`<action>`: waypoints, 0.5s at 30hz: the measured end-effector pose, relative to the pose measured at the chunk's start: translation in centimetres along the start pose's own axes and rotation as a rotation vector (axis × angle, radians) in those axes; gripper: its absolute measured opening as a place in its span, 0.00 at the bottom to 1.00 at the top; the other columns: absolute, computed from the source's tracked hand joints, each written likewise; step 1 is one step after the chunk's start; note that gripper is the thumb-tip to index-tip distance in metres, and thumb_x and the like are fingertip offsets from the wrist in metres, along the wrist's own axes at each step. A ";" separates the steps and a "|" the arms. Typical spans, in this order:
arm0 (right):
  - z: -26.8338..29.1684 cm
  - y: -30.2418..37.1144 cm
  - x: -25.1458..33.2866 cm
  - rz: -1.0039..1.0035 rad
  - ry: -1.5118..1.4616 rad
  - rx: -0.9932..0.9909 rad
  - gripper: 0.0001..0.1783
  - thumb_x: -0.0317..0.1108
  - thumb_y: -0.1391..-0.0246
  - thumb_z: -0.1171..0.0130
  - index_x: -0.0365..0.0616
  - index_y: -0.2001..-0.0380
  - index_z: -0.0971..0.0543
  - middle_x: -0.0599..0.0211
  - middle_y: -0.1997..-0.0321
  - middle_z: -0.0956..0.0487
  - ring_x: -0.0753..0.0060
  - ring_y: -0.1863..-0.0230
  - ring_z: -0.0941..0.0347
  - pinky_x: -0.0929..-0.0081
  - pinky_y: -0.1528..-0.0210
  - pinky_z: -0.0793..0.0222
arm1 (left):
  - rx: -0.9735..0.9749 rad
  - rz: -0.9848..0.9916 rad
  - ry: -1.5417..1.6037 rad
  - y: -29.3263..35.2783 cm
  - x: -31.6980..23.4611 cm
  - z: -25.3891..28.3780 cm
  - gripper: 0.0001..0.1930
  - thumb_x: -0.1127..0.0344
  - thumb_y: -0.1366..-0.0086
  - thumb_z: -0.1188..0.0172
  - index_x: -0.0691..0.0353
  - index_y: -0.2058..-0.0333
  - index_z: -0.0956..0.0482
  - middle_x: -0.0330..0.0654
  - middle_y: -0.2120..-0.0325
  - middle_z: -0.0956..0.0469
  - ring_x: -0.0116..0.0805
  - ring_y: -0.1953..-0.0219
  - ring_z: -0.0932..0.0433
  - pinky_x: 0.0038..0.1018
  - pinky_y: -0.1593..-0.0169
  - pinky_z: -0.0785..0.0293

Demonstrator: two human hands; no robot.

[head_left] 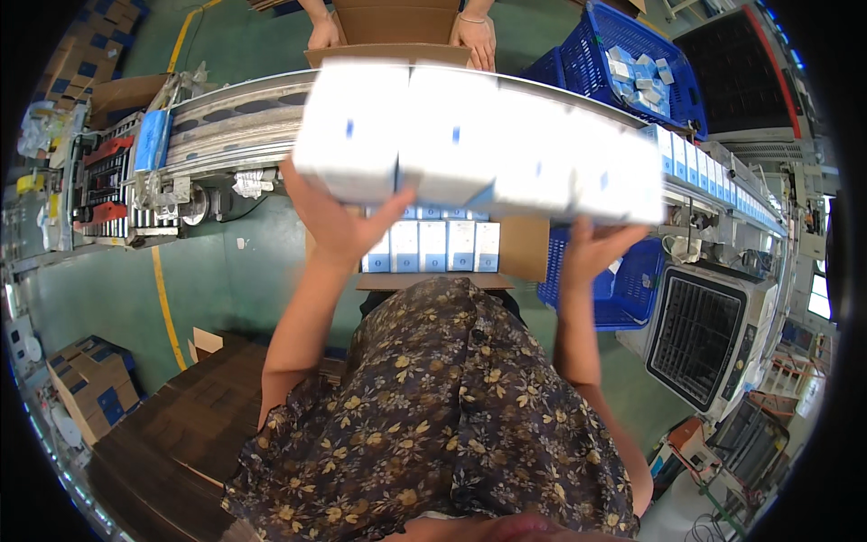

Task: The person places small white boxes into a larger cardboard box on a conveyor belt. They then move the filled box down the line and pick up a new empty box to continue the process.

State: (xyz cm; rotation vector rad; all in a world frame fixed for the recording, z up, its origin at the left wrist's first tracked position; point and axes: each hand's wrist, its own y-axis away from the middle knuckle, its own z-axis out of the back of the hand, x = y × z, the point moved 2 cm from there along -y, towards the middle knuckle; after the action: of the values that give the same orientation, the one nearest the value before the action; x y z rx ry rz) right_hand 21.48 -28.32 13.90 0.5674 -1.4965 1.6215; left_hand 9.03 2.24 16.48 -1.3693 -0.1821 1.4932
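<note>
A row of several white and blue boxes (452,135) is held up in front of me, pressed together side by side and blurred by motion. My left hand (339,217) grips the row's left end, thumb along the near side. At the right end, my right hand (598,248) clasps it from below and the near side. Beneath the row, close to my body, stands an open cardboard carton (526,248). Inside it, similar white and blue boxes (432,246) stand upright in rows; the held row hides part of them.
A conveyor (239,122) crosses ahead, with a line of upright boxes (713,172) at its right. Beyond it, another person's hands (474,38) hold a cardboard carton (397,23). Blue baskets (591,77) stand far right and near right (628,303). A cooler-like machine (700,334) stands right.
</note>
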 end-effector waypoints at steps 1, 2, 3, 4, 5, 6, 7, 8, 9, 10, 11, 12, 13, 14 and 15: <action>-0.7 2.8 -0.5 -0.032 -0.021 0.015 0.51 0.44 0.51 0.28 0.37 0.35 0.50 0.49 0.35 0.42 0.54 0.33 0.43 0.58 0.31 0.46 | 0.042 0.086 -0.002 3.4 1.2 0.0 0.54 0.52 0.56 0.20 0.73 0.40 0.46 0.56 0.49 0.33 0.46 0.48 0.27 0.37 0.48 0.29; -1.1 6.1 -2.2 -0.133 0.027 0.060 0.55 0.38 0.54 0.26 0.36 0.33 0.53 0.49 0.35 0.42 0.53 0.32 0.44 0.56 0.30 0.49 | 0.095 0.187 -0.021 6.8 2.4 -0.2 0.54 0.54 0.55 0.21 0.73 0.39 0.47 0.57 0.47 0.35 0.47 0.45 0.29 0.38 0.45 0.30; -1.1 9.3 -4.8 -0.158 0.367 0.235 0.59 0.36 0.57 0.25 0.33 0.32 0.55 0.47 0.35 0.42 0.49 0.32 0.44 0.56 0.30 0.50 | 0.164 0.309 -0.041 9.7 4.1 -0.7 0.54 0.55 0.54 0.21 0.74 0.38 0.48 0.58 0.46 0.36 0.48 0.43 0.31 0.39 0.42 0.32; -1.7 11.2 -7.1 -0.341 0.351 0.396 0.61 0.45 0.60 0.23 0.31 0.33 0.50 0.41 0.35 0.41 0.45 0.33 0.44 0.56 0.31 0.48 | 0.251 0.430 -0.093 12.2 6.3 -1.4 0.49 0.55 0.51 0.24 0.73 0.39 0.44 0.58 0.47 0.33 0.49 0.44 0.29 0.39 0.43 0.31; -2.5 12.0 -8.9 -0.307 0.312 0.592 0.55 0.45 0.55 0.26 0.30 0.34 0.47 0.36 0.39 0.34 0.42 0.37 0.36 0.58 0.35 0.41 | 0.336 0.556 -0.146 14.5 8.5 -1.8 0.45 0.54 0.48 0.26 0.73 0.39 0.40 0.59 0.48 0.30 0.50 0.46 0.27 0.39 0.43 0.30; -2.5 13.5 -11.5 -0.478 0.343 0.724 0.50 0.44 0.51 0.29 0.30 0.34 0.45 0.36 0.43 0.30 0.41 0.42 0.30 0.58 0.40 0.35 | 0.409 0.626 -0.130 17.4 11.7 -2.3 0.40 0.54 0.45 0.29 0.72 0.41 0.36 0.58 0.51 0.28 0.51 0.48 0.26 0.40 0.45 0.29; -3.3 13.1 -11.4 -0.430 0.320 0.754 0.50 0.46 0.49 0.31 0.29 0.35 0.45 0.34 0.44 0.28 0.40 0.44 0.29 0.58 0.42 0.32 | 0.464 0.700 -0.122 20.3 15.6 -2.6 0.36 0.54 0.43 0.31 0.70 0.43 0.33 0.58 0.53 0.25 0.52 0.51 0.24 0.40 0.47 0.28; -4.2 12.4 -11.5 -0.378 0.302 0.779 0.50 0.49 0.48 0.32 0.27 0.35 0.45 0.33 0.45 0.27 0.39 0.46 0.27 0.58 0.45 0.30 | 0.518 0.770 -0.105 21.3 18.0 -3.3 0.31 0.54 0.40 0.33 0.69 0.45 0.30 0.57 0.56 0.22 0.54 0.53 0.22 0.41 0.49 0.26; -4.9 12.2 -12.4 -0.374 0.448 0.814 0.50 0.52 0.47 0.35 0.26 0.36 0.45 0.32 0.45 0.27 0.39 0.48 0.26 0.58 0.46 0.29 | 0.571 0.760 -0.140 19.9 18.3 -4.3 0.28 0.54 0.39 0.35 0.68 0.47 0.28 0.56 0.59 0.21 0.54 0.56 0.21 0.42 0.51 0.26; -5.7 12.7 -13.4 -0.377 0.594 0.845 0.50 0.55 0.46 0.37 0.25 0.36 0.45 0.31 0.46 0.27 0.39 0.49 0.25 0.57 0.48 0.28 | 0.632 0.749 -0.176 17.9 18.1 -4.6 0.25 0.54 0.38 0.36 0.66 0.50 0.26 0.55 0.61 0.20 0.55 0.58 0.21 0.42 0.53 0.25; -6.8 13.0 -13.9 -0.372 0.731 0.876 0.51 0.58 0.45 0.39 0.25 0.36 0.45 0.30 0.46 0.27 0.39 0.51 0.24 0.56 0.50 0.27 | 0.684 0.737 -0.220 16.6 18.4 -4.7 0.22 0.54 0.37 0.37 0.65 0.52 0.24 0.54 0.64 0.18 0.55 0.61 0.20 0.43 0.54 0.25; -7.5 13.4 -14.2 -0.383 0.787 0.889 0.51 0.61 0.43 0.42 0.24 0.36 0.45 0.30 0.48 0.26 0.40 0.53 0.23 0.56 0.53 0.26 | 0.742 0.703 -0.334 16.3 19.0 -4.9 0.21 0.55 0.38 0.36 0.65 0.54 0.24 0.53 0.66 0.19 0.55 0.62 0.20 0.43 0.57 0.25; -8.5 13.1 -14.3 -0.384 0.845 0.896 0.52 0.63 0.42 0.46 0.23 0.36 0.46 0.31 0.50 0.25 0.41 0.55 0.21 0.56 0.55 0.25 | 0.788 0.664 -0.443 16.0 20.1 -5.5 0.20 0.56 0.38 0.35 0.65 0.56 0.25 0.53 0.67 0.19 0.54 0.64 0.20 0.43 0.60 0.25; -9.5 12.8 -14.4 -0.384 0.904 0.902 0.53 0.65 0.41 0.49 0.22 0.36 0.46 0.31 0.52 0.23 0.42 0.57 0.20 0.56 0.58 0.24 | 0.832 0.623 -0.553 16.0 20.9 -5.8 0.19 0.57 0.39 0.34 0.65 0.58 0.25 0.52 0.68 0.19 0.54 0.66 0.21 0.42 0.63 0.25; -10.7 12.6 -14.5 -0.401 1.013 0.998 0.52 0.65 0.40 0.52 0.23 0.36 0.46 0.34 0.54 0.22 0.44 0.58 0.20 0.56 0.59 0.24 | 0.769 0.658 -0.571 16.1 21.5 -5.8 0.19 0.57 0.40 0.34 0.64 0.59 0.25 0.52 0.69 0.19 0.54 0.66 0.20 0.43 0.64 0.25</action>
State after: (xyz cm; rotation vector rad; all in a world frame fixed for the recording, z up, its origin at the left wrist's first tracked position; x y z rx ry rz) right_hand 21.44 -21.22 -6.89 0.3896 0.2030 1.8015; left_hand 8.93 8.32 -10.37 -0.3560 0.4973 2.1613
